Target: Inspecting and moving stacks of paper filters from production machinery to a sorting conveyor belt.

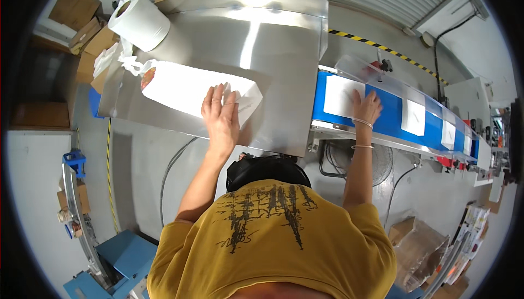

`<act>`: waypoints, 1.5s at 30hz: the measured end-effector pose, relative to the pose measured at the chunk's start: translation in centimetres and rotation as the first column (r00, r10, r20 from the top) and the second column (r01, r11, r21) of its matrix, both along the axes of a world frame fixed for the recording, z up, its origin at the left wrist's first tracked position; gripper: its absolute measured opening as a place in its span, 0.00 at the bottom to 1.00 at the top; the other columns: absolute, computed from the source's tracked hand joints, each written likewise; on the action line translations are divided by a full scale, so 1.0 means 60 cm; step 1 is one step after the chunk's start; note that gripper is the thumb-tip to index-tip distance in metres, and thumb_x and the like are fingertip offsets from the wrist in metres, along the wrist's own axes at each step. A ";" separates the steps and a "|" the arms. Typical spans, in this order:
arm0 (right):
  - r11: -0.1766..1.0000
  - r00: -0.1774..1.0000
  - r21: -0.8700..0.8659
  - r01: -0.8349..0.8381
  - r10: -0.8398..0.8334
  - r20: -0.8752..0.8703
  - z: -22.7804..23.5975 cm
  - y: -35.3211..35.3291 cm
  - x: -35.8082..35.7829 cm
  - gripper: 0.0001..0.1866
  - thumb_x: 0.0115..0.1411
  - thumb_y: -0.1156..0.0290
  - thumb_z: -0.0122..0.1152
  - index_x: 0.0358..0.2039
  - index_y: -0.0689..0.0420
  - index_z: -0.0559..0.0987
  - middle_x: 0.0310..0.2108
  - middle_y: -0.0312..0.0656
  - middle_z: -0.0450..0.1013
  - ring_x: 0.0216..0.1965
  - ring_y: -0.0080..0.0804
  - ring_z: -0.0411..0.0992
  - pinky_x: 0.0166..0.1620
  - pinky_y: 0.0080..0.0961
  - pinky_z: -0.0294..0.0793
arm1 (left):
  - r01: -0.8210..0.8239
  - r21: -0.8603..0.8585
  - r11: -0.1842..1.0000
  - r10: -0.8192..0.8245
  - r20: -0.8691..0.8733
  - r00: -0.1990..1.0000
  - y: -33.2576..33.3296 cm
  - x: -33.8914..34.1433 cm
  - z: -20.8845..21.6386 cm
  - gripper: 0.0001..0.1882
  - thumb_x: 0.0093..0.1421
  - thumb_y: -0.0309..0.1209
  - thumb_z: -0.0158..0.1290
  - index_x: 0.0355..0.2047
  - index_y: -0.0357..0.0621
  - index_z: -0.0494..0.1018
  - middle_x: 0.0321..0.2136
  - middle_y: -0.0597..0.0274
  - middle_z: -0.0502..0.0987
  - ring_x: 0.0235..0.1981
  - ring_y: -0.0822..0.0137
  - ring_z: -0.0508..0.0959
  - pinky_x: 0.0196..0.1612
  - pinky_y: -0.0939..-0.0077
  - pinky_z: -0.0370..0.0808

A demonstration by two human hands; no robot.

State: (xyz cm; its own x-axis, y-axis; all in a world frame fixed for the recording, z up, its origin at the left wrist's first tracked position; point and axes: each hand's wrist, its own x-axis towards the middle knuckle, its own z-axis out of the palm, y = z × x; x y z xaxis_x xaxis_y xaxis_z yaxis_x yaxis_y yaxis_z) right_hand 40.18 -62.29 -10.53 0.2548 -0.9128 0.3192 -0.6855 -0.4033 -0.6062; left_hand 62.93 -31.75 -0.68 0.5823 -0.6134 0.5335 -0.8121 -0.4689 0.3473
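Observation:
My left hand (221, 110) lies with its fingers stretched out over the right end of a long white stack of what look like flat paper or film pieces (180, 89). The stack rests on a steel table (284, 80), and a patch of red shows at its far left end. On the blue conveyor belt (387, 116), a white flat piece (338, 96) lies nearest the table. My right hand (368, 108), slightly blurred and with its fingers apart, is at that piece's right edge. Whether it touches the piece, I cannot tell.
A large white roll (143, 23) stands at the table's back left, beside crumpled white paper (130, 61). Farther along the belt lie more white pieces (413, 117). A clear guard (404, 89) runs along the belt's far side. A fan (376, 162) stands below the belt.

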 end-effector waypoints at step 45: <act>0.929 0.990 0.358 -0.091 0.046 0.134 0.016 0.009 0.009 0.22 0.58 0.55 0.62 0.41 0.62 0.75 0.28 0.47 0.72 0.29 0.36 0.68 0.36 0.29 0.69 | 0.061 -0.006 0.998 -0.061 -0.045 0.997 0.033 0.054 0.013 0.16 0.53 0.20 0.55 0.44 0.41 0.77 0.53 0.53 0.70 0.56 0.47 0.65 0.56 0.54 0.64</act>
State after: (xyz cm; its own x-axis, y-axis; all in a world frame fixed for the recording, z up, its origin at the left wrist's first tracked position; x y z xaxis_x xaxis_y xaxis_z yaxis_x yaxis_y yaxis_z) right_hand 40.71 -61.73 -9.55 0.3010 -0.9536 0.0023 -0.5760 -0.1837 -0.7966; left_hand 66.19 -29.76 0.13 0.5673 -0.6459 0.5108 -0.8227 -0.4172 0.3862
